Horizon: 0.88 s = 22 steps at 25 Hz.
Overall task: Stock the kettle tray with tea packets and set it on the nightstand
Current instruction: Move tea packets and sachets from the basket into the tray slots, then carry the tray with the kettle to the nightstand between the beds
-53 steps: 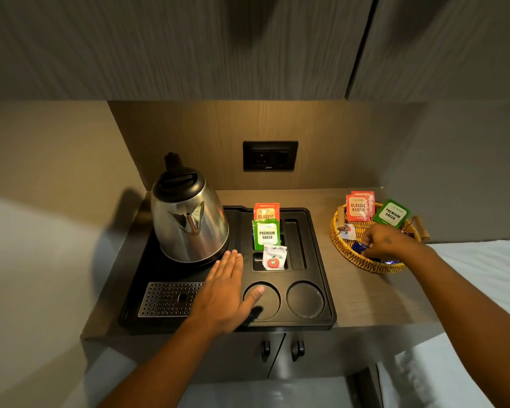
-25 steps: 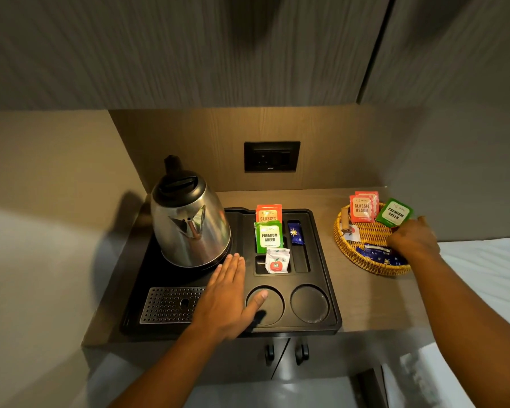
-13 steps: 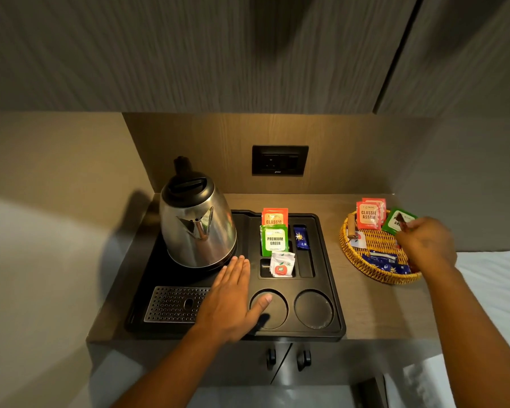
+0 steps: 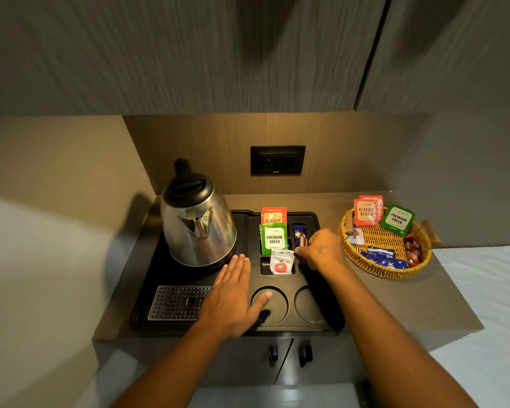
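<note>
Right now the black plastic kettle tray (image 4: 242, 328) sits on the brown counter (image 4: 395, 304), under a dark wall socket (image 4: 277, 160). On its back left part stands a shiny steel kettle with a black lid (image 4: 198, 222). In front of the kettle is a metal drip grid full of little holes (image 4: 177, 301). Two round cup hollows lie at the front of the tray.

In the middle slots, an orange "Classic" tea packet (image 4: 273, 214) stands at the back. A green "Premium Green" tea packet (image 4: 273, 238) stands just in front of it, and a small white packet with a red apple picture (image 4: 281, 262) leans in the next slot. A dark blue packet (image 4: 298, 231) sits in the long narrow slot on the right.

The right hand (image 4: 321, 250) is over that narrow slot, its fingers pinched shut on a thin dark red packet (image 4: 301, 245). The left hand (image 4: 233, 295) lies flat and open on the tray, holding nothing, with the thumb at the edge of one cup hollow.

To the right, apart from the tray, a round woven basket with wooden handles (image 4: 374, 269) rests on the counter. It holds red "Classic Assam" packets (image 4: 367, 212), a second green "Premium Green" packet (image 4: 397, 220), blue sachets (image 4: 383, 259) and dark red sachets (image 4: 413, 250). A white bed sheet (image 4: 489, 304) lies beside the counter.
</note>
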Available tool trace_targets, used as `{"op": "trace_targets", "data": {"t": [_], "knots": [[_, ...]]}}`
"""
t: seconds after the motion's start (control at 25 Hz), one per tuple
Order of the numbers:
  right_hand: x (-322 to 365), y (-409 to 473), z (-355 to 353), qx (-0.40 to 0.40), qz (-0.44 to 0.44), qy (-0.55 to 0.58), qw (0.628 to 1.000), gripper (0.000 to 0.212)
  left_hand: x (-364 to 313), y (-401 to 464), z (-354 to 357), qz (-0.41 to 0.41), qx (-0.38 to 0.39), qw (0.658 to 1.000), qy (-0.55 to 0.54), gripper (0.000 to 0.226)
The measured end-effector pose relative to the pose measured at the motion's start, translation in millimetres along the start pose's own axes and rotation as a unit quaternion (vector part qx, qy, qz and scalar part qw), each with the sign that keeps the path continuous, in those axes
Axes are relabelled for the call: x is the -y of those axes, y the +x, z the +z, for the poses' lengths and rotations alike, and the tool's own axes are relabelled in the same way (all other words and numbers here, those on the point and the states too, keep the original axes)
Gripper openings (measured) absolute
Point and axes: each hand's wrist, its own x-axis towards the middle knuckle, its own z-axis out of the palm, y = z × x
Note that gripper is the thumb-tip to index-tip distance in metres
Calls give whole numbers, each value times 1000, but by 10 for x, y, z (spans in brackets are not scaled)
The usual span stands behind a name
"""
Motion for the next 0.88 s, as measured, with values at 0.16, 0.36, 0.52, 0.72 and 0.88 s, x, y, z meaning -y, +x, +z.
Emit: {"op": "trace_targets", "data": {"t": [0.16,0.36,0.52,0.72,0.88], "knots": [[-119,-68,-147,-44,-34,-5,998,31,8,-12,3,-3,6,1000,3,90],[-384,-188,-122,-99,-50,-75,991,35,-2,-110,-121,-20,-3,997,-68,83],[-463,-124,41,-69,-68,-89,991,40,461,-452,-389,-52,-216,968,-119,23],[-327,-99,138,-109,-45,-77,990,42,1468,-119,-736,-262,-221,931,-121,14],[-358,-46,187,-120,-11,-49,992,50,1698,258,-642,-351,-57,913,-198,40]]}}
